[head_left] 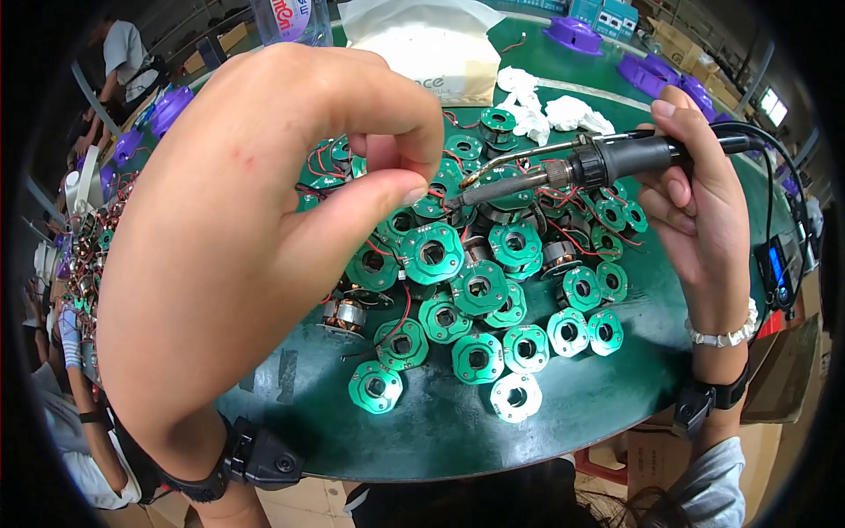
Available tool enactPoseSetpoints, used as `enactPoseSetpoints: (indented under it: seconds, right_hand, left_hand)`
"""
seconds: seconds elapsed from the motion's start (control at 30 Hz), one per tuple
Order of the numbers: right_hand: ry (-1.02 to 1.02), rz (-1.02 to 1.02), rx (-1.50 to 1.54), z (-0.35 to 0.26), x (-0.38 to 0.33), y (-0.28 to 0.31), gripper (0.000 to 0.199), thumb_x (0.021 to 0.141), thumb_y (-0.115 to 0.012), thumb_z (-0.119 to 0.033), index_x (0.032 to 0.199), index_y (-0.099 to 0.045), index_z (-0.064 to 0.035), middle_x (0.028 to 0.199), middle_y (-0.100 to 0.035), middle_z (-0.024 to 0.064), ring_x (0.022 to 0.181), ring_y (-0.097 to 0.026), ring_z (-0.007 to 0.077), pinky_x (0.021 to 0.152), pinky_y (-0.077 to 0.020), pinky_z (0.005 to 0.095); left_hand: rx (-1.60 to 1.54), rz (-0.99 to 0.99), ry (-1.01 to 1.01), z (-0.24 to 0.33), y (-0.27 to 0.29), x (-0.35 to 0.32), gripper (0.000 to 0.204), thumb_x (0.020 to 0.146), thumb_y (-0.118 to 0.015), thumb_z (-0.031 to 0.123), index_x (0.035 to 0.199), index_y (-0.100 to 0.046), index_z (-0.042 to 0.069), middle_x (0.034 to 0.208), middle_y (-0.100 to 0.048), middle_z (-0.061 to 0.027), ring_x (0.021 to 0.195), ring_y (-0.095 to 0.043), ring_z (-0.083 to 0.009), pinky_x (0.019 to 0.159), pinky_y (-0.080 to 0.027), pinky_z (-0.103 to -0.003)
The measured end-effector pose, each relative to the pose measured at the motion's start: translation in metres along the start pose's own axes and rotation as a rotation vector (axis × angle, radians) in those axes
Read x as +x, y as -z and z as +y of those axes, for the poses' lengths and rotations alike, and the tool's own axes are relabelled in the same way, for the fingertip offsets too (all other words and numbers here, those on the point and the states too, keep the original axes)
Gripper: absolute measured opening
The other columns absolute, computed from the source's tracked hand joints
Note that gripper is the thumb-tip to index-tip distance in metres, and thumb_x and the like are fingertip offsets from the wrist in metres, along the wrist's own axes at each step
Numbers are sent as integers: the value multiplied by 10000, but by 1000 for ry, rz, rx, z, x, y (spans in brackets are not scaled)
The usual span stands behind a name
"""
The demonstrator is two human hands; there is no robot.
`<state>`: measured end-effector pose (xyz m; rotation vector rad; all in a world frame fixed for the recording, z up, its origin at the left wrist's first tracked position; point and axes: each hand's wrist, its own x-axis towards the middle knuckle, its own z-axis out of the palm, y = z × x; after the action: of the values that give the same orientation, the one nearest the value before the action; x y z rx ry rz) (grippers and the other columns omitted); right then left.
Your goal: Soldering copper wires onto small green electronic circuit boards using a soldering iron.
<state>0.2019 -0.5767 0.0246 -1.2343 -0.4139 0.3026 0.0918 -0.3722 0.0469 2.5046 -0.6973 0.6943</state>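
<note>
My left hand (299,141) is closed in a pinch, thumb against bent forefinger, on a thin red wire (435,193) at a round green circuit board. In my right hand (700,176) is a black-handled soldering iron (629,158), with a bent metal tube (519,155) running along it. The iron's tip (454,202) points left and reaches the board beside my left thumb. Exactly where it touches is too small to tell. Below and around lie several motor stators with green boards (432,253), some showing copper windings (343,314) and red and black leads.
Behind the stators stand a paper tissue pack (422,53) and a clear bottle (295,22); crumpled white tissues (576,114) lie nearby. Purple round parts (647,75) sit farther back. A box with a blue display (777,264) is at the right edge, the iron's cable (770,145) near it. Other people work at left.
</note>
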Motion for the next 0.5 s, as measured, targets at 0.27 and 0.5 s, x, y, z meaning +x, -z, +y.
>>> enactPoseSetpoints:
  seconds: [0.27, 0.5]
  right_hand:
    - [17, 77, 31, -1, 0, 0, 206, 832, -525, -154, 680, -388, -131, 459, -307, -54, 371, -234, 5, 308, -137, 154]
    - [138, 30, -1, -4, -2, 15, 128, 845, -506, -150, 807, -385, -129, 627, -480, -29, 341, -276, -27, 283, -165, 121]
  left_hand:
    - [134, -21, 3, 5, -4, 2, 120, 619, -614, -25, 698, -528, -2, 670, -522, -70, 649, -509, -193, 606, -384, -280]
    - [377, -277, 218, 17, 3, 0, 180, 532, -641, -28, 657, -539, 51, 669, -474, -28, 690, -494, -200, 664, -311, -311]
